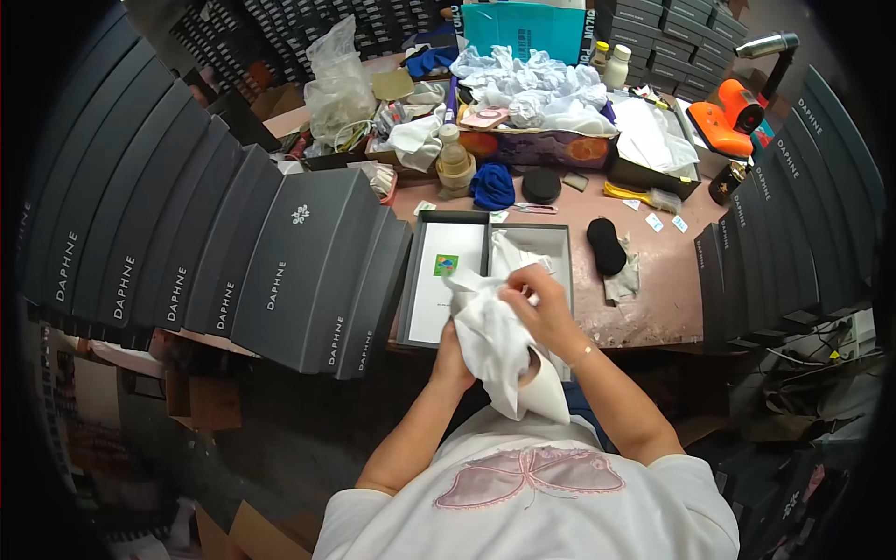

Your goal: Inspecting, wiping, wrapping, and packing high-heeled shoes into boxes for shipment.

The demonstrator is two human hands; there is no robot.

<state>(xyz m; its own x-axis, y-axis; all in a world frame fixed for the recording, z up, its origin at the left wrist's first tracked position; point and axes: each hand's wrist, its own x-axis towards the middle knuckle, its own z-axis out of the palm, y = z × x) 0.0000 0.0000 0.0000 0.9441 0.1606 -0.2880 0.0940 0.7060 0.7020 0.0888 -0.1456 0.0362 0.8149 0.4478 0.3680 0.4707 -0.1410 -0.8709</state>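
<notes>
In front of my chest I hold a crumpled sheet of white tissue paper (490, 331). My right hand (543, 313) pinches its upper edge with thumb and fingers. My left hand (452, 362) grips the paper from the left side, most of its fingers hidden behind it. Below the paper shows a smooth cream-white piece (544, 397), perhaps part of a shoe; the paper covers the rest. Just beyond my hands an open dark grey shoebox (566, 245) lies on the table with white paper inside. Against its left side is a second shallow tray, likely the lid (405, 308), holding a white sheet with a green square sticker.
Dark grey shoeboxes (308, 271) stand in a row at left, more boxes (793, 215) at right. Behind lie a carton of crumpled paper (532, 89), a bottle (455, 163), a blue cloth (492, 187), a yellow brush (644, 196) and a black oval pad (607, 246).
</notes>
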